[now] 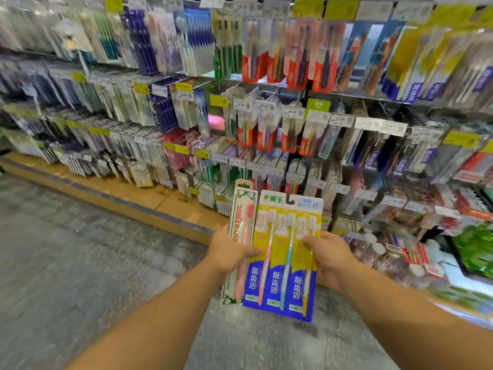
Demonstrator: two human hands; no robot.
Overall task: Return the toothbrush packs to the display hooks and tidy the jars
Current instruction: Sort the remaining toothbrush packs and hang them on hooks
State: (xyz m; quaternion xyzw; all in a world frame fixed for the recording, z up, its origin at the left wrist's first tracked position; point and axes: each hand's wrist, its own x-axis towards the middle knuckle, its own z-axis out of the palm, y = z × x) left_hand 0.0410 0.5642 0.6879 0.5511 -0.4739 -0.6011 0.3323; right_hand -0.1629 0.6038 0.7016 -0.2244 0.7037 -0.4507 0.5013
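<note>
I see my left hand [231,250] gripping a narrow pink single-brush card [241,231] and overlapping the glossy yellow-blue three-brush pack [285,255], whose right edge my right hand [329,256] pinches. Both flat cards stand upright before crowded hooks [266,124]; bare speckled floor [80,249] lies left.

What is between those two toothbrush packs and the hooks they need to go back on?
Nothing solid: open air separates the yellow and blue three-brush pack and the narrow pink-brush pack from the display hooks. The left hand and right hand hold them up. Most hooks already carry hanging packs; the view is too blurred to spot a free one.
</note>
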